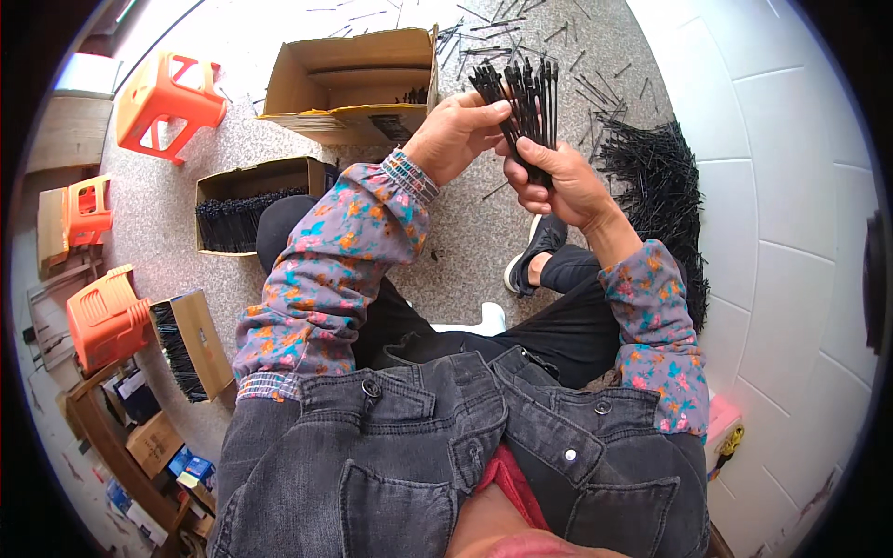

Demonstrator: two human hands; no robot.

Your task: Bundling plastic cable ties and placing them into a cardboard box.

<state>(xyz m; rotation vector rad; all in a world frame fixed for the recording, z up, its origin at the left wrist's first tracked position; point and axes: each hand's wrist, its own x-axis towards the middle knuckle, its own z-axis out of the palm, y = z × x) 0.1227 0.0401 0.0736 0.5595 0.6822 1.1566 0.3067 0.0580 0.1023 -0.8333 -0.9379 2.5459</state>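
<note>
In front of me, above the floor, a bundle of thin black sticks with thicker tips (530, 102) is held upright and fans out slightly at the top. My right hand (565, 177) is closed round its lower end, the thumb lying across the sticks. My left hand (458, 135) grips the bundle's left side, thumb in front and fingers partly hidden behind. Flowered sleeves cover both forearms. The exact kind of stick cannot be made out.
A big heap of black sticks (656, 186) lies along the white wall (791, 205). Loose sticks (484, 35) litter the far floor. Left stand an open cardboard box (349, 70), a smaller box packed with sticks (244, 219), another box (203, 344) and orange stools (167, 102).
</note>
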